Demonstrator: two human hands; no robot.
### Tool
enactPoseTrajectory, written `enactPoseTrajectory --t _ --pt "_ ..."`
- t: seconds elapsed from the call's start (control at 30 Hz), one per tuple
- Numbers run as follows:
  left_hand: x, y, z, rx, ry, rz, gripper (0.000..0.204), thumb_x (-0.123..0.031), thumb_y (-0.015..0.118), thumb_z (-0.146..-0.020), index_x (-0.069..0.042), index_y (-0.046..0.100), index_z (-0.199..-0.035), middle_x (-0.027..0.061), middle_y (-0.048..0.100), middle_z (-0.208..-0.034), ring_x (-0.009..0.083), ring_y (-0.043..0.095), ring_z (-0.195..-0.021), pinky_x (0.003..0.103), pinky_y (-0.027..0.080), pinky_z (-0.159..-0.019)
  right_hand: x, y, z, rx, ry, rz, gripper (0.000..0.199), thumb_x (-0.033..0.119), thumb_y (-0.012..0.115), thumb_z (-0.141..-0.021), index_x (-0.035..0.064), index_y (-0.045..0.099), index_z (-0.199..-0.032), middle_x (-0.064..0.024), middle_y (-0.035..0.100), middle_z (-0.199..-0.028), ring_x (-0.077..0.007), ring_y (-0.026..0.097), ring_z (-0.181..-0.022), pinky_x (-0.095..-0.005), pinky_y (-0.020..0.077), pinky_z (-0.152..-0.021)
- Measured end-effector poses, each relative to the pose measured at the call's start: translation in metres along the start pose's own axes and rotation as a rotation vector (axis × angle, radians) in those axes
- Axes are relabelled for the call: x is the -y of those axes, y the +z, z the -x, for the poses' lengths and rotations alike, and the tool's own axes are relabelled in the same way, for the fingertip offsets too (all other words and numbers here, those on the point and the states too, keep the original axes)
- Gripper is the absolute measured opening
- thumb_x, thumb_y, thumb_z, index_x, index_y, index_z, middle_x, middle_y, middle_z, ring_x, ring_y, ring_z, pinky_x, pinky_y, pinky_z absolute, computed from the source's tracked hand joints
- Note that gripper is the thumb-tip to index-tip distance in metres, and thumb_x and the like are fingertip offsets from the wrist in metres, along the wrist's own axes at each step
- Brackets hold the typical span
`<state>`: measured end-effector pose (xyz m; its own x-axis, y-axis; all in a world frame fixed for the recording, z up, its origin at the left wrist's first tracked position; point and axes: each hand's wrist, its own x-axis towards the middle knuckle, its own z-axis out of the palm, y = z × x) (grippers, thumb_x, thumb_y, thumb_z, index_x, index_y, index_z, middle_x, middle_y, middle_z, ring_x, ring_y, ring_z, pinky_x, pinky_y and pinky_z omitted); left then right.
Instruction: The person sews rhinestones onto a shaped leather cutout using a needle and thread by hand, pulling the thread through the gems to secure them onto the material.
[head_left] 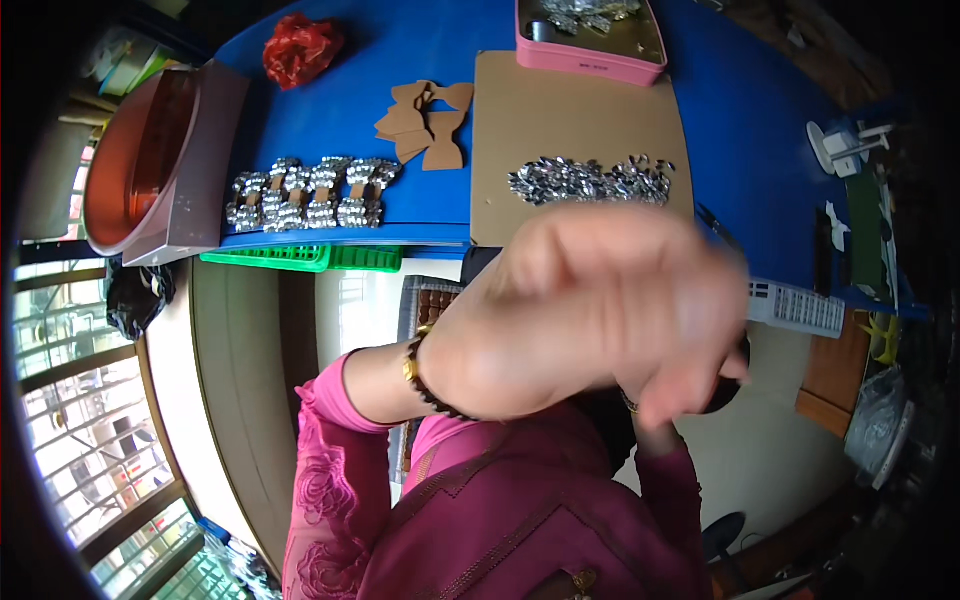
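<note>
My left hand (600, 320) is raised close in front of me, blurred, its fingers curled in. Whatever they may hold is hidden. A dark beaded bracelet (412, 372) circles that wrist. Behind it, my right hand (655, 435) shows little more than its wrist, with the fingers mostly covered. A dark object (728, 385) peeks out beside the fingertips, its kind unclear. Beyond the hands, a pile of shiny silver beads (590, 182) lies on a brown cardboard sheet (575, 110). To the left sit several bow-shaped pieces covered in silver beads (315, 192) and plain brown bow-shaped cutouts (442, 140).
The blue table (400, 40) carries a pink tin (590, 66) with silver pieces, a crumpled red plastic bag (300, 50) and a white stand (845, 148). A large reddish basin (140, 160) is at the left. Green baskets (300, 258) and a white basket (800, 308) sit below the edge.
</note>
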<state>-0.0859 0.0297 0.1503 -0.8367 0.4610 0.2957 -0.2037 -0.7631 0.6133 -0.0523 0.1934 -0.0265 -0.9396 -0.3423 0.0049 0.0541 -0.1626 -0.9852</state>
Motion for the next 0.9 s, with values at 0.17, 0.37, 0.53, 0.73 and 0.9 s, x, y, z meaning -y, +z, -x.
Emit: enactPoseTrajectory --t 0.17,0.37,0.53,0.73,0.9 --pt "-0.028 0.028 -0.007 -0.116 -0.162 0.542 0.056 -0.045 0.025 -0.098 0.001 0.055 -0.09 0.0102 0.057 -0.074 0.0181 0.058 -0.062 0.032 0.053 -0.064 -0.007 0.003 -0.002 0.086 -0.12 -0.06 0.014 0.015 0.05 -0.093 0.0025 0.05 -0.099 -0.0019 0.052 -0.068 -0.005 0.046 -0.06 -0.0174 0.0395 -0.054" --pt "-0.025 0.035 0.01 -0.084 -0.069 0.579 0.055 -0.045 0.026 -0.098 0.001 0.054 -0.089 0.01 0.057 -0.073 0.0184 0.057 -0.06 0.034 0.053 -0.065 -0.012 0.003 -0.002 0.176 -0.253 -0.122 0.015 0.019 0.046 -0.096 0.0041 0.047 -0.097 -0.0018 0.046 -0.061 -0.0066 0.04 -0.049 -0.0206 0.0367 -0.047" --pt "-0.017 0.044 0.021 -0.067 0.023 0.604 0.054 -0.045 0.026 -0.098 0.001 0.054 -0.088 0.0098 0.056 -0.072 0.0185 0.056 -0.058 0.036 0.053 -0.065 -0.013 0.006 -0.001 0.215 -0.282 -0.143 0.017 0.021 0.043 -0.098 0.005 0.046 -0.094 -0.0013 0.043 -0.058 -0.0068 0.037 -0.044 -0.0218 0.0354 -0.044" --pt "-0.023 0.038 0.026 -0.042 0.148 0.618 0.053 -0.045 0.027 -0.098 0.0 0.054 -0.087 0.0095 0.055 -0.071 0.0187 0.055 -0.056 0.038 0.053 -0.065 -0.008 0.006 0.006 0.129 0.032 -0.046 0.015 0.019 0.049 -0.094 0.0039 0.05 -0.096 -0.0006 0.048 -0.06 -0.0048 0.043 -0.052 -0.019 0.037 -0.048" --pt "-0.037 0.04 0.048 -0.01 0.217 0.629 0.053 -0.045 0.028 -0.098 0.0 0.053 -0.087 0.0094 0.055 -0.07 0.0189 0.054 -0.054 0.039 0.053 -0.065 -0.01 0.006 0.016 0.028 0.362 0.045 0.017 0.014 0.057 -0.089 0.0019 0.054 -0.102 -0.0008 0.053 -0.064 -0.0035 0.049 -0.061 -0.0168 0.0391 -0.051"
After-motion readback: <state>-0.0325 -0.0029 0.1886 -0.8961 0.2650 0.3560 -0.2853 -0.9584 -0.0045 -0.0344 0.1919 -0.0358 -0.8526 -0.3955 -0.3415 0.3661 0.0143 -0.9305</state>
